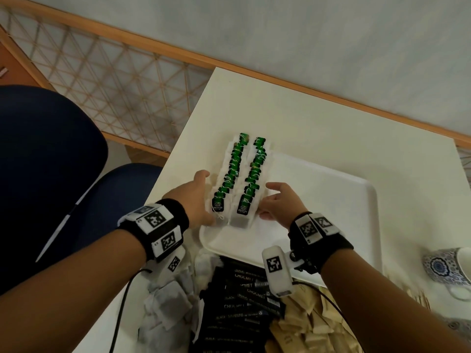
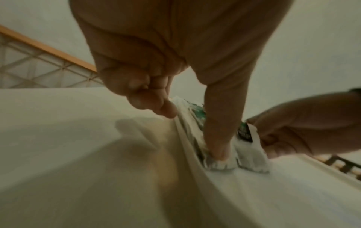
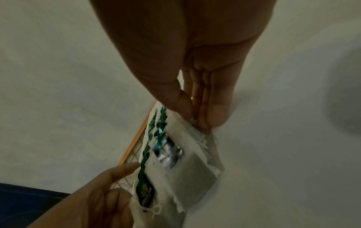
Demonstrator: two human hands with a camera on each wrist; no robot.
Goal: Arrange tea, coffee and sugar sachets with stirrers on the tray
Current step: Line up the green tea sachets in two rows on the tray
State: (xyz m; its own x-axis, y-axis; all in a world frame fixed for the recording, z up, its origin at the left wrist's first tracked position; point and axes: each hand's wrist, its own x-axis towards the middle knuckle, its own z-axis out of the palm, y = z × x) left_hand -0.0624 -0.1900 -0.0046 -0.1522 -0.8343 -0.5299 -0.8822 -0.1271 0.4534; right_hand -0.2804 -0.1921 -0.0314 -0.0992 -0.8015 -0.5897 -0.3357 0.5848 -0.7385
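Note:
Two rows of green-tagged tea bags (image 1: 239, 179) stand overlapped along the left side of the white tray (image 1: 318, 200). My left hand (image 1: 206, 197) is at the left row's near end. In the left wrist view its thumb presses down on the nearest bag (image 2: 218, 163) and its curled fingers (image 2: 156, 101) lie against the row's outer side. My right hand (image 1: 267, 200) flanks the right row. In the right wrist view its thumb and straight fingers (image 3: 213, 114) meet on the bags' edges (image 3: 197, 135).
Near the table's front edge lie loose tea bags (image 1: 168, 301), black coffee sachets (image 1: 242, 301) and brown sugar sachets (image 1: 305, 327). A patterned mug (image 1: 448, 268) and wooden stirrers (image 1: 418, 299) are at the right. A blue chair (image 1: 51, 161) stands left of the table.

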